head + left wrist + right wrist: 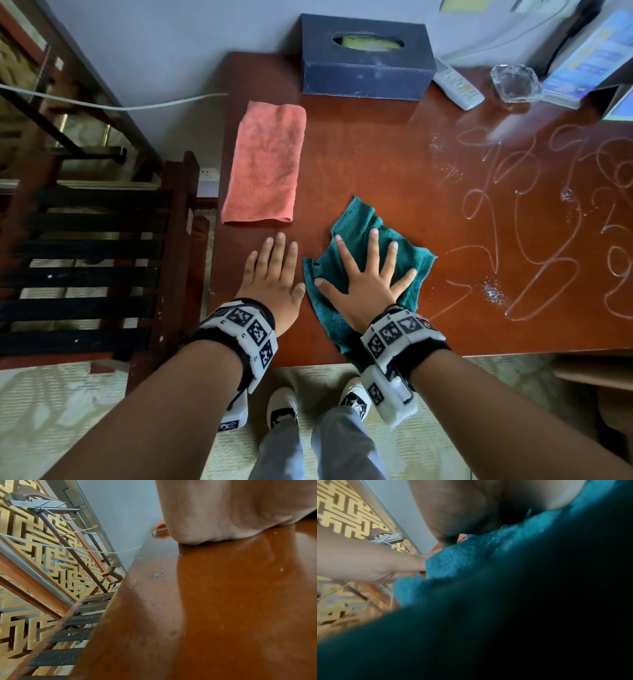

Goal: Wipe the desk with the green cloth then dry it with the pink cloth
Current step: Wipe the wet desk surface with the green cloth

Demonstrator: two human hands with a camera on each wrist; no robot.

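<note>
The right hand [368, 274] presses its spread fingers flat on the green cloth [356, 226] (crumpled), while the left hand [274, 277] lies flat and released on the counter [376, 154] beside it.

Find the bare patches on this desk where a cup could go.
One bare patch lies between the pink cloth, tissue box and green cloth. The right side carries wet squiggles. The far right corner is crowded: remote, glass dish.
</note>
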